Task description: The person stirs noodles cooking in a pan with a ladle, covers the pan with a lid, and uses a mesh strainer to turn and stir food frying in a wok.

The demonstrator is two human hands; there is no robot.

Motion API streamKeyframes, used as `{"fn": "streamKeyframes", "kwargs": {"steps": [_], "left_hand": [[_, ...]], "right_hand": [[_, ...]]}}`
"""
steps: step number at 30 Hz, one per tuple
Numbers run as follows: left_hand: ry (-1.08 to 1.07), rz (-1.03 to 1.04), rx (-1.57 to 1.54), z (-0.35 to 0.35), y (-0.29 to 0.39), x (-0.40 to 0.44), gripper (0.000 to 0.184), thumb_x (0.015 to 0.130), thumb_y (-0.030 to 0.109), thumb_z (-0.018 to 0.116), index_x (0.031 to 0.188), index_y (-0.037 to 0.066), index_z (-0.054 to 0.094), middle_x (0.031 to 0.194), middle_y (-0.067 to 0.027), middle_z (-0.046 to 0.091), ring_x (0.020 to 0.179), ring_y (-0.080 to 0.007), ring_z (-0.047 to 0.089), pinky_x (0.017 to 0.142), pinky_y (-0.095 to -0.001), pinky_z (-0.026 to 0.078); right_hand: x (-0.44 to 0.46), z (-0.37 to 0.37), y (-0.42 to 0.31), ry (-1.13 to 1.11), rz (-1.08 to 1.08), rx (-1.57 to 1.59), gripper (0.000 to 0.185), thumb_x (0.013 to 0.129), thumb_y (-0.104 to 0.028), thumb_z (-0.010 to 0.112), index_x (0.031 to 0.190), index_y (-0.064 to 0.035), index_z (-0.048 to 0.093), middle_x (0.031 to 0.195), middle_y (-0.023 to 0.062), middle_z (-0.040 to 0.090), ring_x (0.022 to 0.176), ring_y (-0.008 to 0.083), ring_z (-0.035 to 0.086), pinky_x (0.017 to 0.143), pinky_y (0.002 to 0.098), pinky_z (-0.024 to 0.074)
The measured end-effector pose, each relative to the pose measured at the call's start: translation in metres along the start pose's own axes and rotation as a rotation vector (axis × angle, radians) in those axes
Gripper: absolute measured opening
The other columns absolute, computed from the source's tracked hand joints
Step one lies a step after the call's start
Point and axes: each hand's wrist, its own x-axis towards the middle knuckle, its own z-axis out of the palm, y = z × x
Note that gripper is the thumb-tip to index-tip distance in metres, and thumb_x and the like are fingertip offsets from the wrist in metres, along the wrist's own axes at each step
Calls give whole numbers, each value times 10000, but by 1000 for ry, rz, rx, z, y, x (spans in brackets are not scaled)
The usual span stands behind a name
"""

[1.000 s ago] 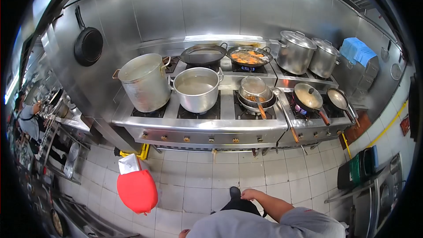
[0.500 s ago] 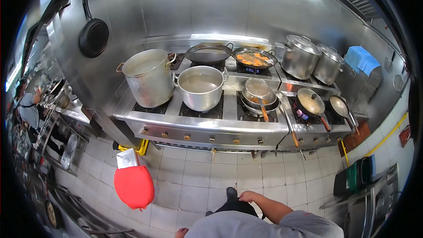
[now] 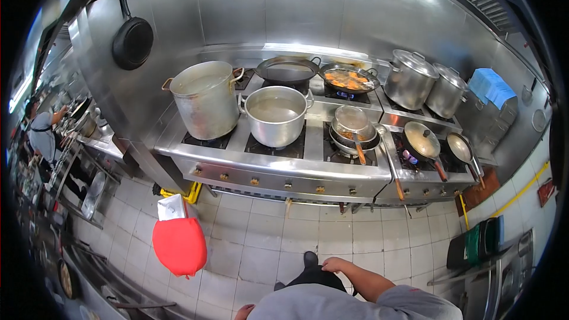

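My right hand (image 3: pixel 332 265) hangs in front of my dark trousers, its fingers curled in and nothing seen in them. My left hand (image 3: pixel 245 311) shows only partly at the bottom edge, beside my grey shirt, with its fingers hidden. Both hands are well away from the stove (image 3: pixel 284 169). Nearest on the stove's front row are an open silver pot (image 3: pixel 275 133) with cloudy liquid and a strainer (image 3: pixel 351 117) resting over a pan. A ladle (image 3: pixel 389 163) with a wooden handle lies to their right. At the back, orange pieces of food cook in a black wok (image 3: pixel 349 78) over a blue flame.
A tall stockpot (image 3: pixel 204 109) stands at the stove's left; lidded pots (image 3: pixel 410 80) and lidded frying pans (image 3: pixel 422 140) are at its right. A red-covered stool-like object (image 3: pixel 179 248) stands on the tiles at left. Another person (image 3: pixel 44 136) works far left. Bins (image 3: pixel 474 243) stand at right.
The view has shifted slightly, so the stove and pots sit a little farther right and higher. The far-left person's arm has moved slightly. My hands stay in the same place.
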Motion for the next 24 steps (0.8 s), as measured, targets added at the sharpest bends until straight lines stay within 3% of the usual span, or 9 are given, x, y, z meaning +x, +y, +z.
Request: {"fn": "streamKeyframes", "kwargs": {"steps": [7,10,12,14,16,17,20,24], "left_hand": [[-153,37,-9,23,64,14,401,893,332,545,1170,42,555,1076,-130,608,929,-234,594,786,-351,489],[-193,91,-126,29,114,18,398,887,328,567,1162,40,553,1012,-104,638,860,-215,618,720,-349,520],[-165,12,-242,29,169,-10,414,895,334,557,1176,29,547,1051,-106,635,909,-226,613,770,-361,504],[-134,-69,-355,27,186,-31,431,902,340,546,1190,19,541,1089,-108,632,958,-237,607,821,-372,488],[-33,36,-66,22,191,-35,473,904,336,538,1249,16,491,1110,-125,628,946,-240,620,798,-374,497],[-40,54,51,17,172,-21,479,903,321,539,1271,24,465,1101,-137,627,925,-249,627,775,-364,505],[-27,52,392,-1,51,39,464,895,260,542,1288,41,428,1060,-164,625,836,-257,643,675,-339,530],[14,-168,239,-9,40,-1,443,891,270,545,1262,43,461,1049,-160,631,853,-256,640,702,-343,521]], "right_hand": [[-2,0,1,-12,-10,-19,412,832,-362,557,1135,-88,609,868,113,644,637,228,616,536,352,513],[9,0,7,-26,0,-37,359,832,-361,552,1047,-86,635,835,91,641,650,201,613,530,350,510],[14,-3,12,71,-30,347,272,860,-332,566,898,-66,607,765,65,634,608,167,621,459,312,471],[5,-21,8,203,-74,833,261,877,-343,563,967,-99,566,776,31,618,597,145,597,466,283,459],[-1,-50,5,347,-163,1117,323,902,-364,537,1097,-108,508,872,55,620,668,168,608,544,308,487],[-16,-79,-5,432,-172,1197,366,921,-369,514,1175,-111,463,956,78,628,737,185,626,600,332,508],[-52,-157,-15,769,-300,1434,349,916,-410,516,1090,-111,473,940,65,618,723,168,593,580,330,485],[-84,-262,0,1073,-490,1465,261,915,-380,531,957,-124,503,843,5,554,732,128,536,592,279,459]]}}
